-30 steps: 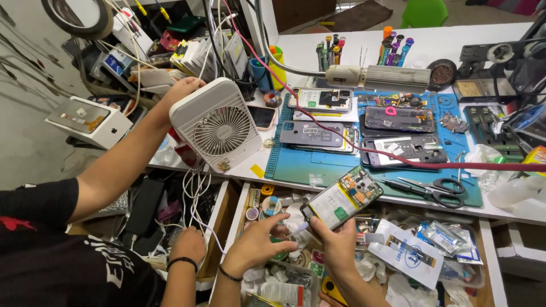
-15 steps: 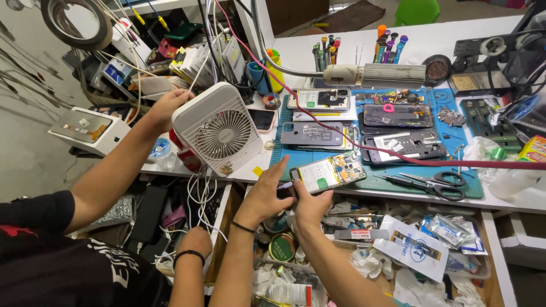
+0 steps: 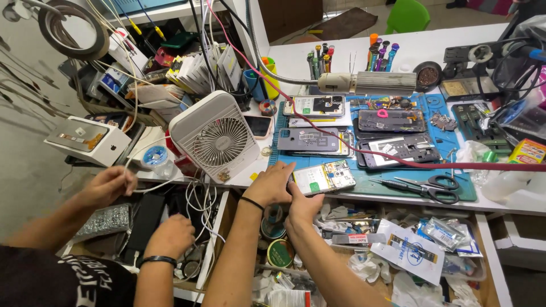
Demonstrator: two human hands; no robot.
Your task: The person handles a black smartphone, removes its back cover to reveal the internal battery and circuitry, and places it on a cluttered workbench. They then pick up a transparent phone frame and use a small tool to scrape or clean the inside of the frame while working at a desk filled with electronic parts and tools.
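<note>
a head-worn camera looks down on a crowded phone repair bench. the wearer's left hand (image 3: 272, 185) and right hand (image 3: 303, 206) meet at the front edge of a blue work mat (image 3: 463, 190). together they hold an opened smartphone (image 3: 323, 177), its back cover off so the battery and circuit board show. the phone lies flat at the mat's near edge, its right end resting on the mat. the left hand covers the phone's left end, fingers curled over it; the right hand grips from below with the thumb pressed up against the near edge. both hands are closed on the phone. a black band sits on the left wrist.

just left of the phone stands a white desk fan (image 3: 215, 138), tilted back. farther up the mat lie other dismantled phones (image 3: 310, 140). black-handled scissors (image 3: 432, 189) lie on the mat to the right of the held phone. a red cable (image 3: 398, 164) runs across the mat. below the hands an open drawer (image 3: 341, 250) is full of tins, packets and small parts.

at the far left another person's two hands (image 3: 108, 185) reach into a second drawer of cables, near a white box (image 3: 88, 139).
</note>
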